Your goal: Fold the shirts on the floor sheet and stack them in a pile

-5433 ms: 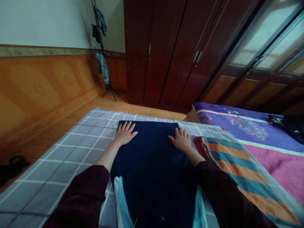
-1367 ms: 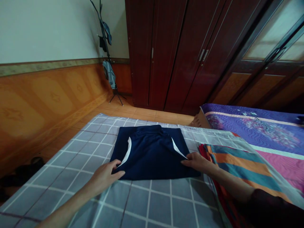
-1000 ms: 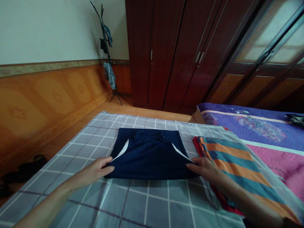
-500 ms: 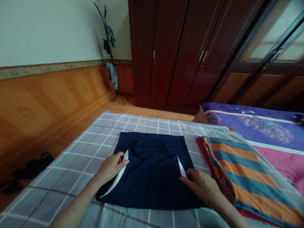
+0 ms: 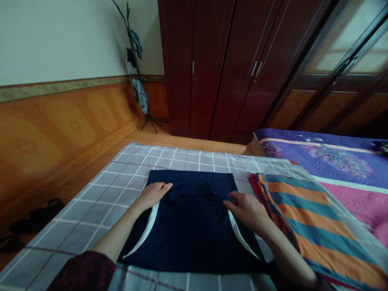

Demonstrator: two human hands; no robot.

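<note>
A navy garment (image 5: 194, 238) lies folded into a broad, flat shape, with a curved white strip along each side and soft wrinkles near its far part. My left hand (image 5: 156, 195) is on its far left part, thumb and fingers drawn together on the cloth above the left white strip. On the opposite side, my right hand (image 5: 249, 208) rests at the top of the right white strip, its thumb and forefinger a little apart against the fabric. What the other fingers of both hands do is hidden.
Beside the garment, at the right, lies a stack of folded clothes (image 5: 318, 218) with an orange and teal striped piece on top. Everything rests on a grey checked sheet (image 5: 100, 198). Beyond are a purple and pink bedspread (image 5: 303, 145), a dark red wardrobe (image 5: 212, 81) and a coat stand (image 5: 138, 64).
Both my hands have slid away from me along the white strips toward the garment's far part. More of the right white strip shows. The thumb and forefinger of my right hand have parted.
</note>
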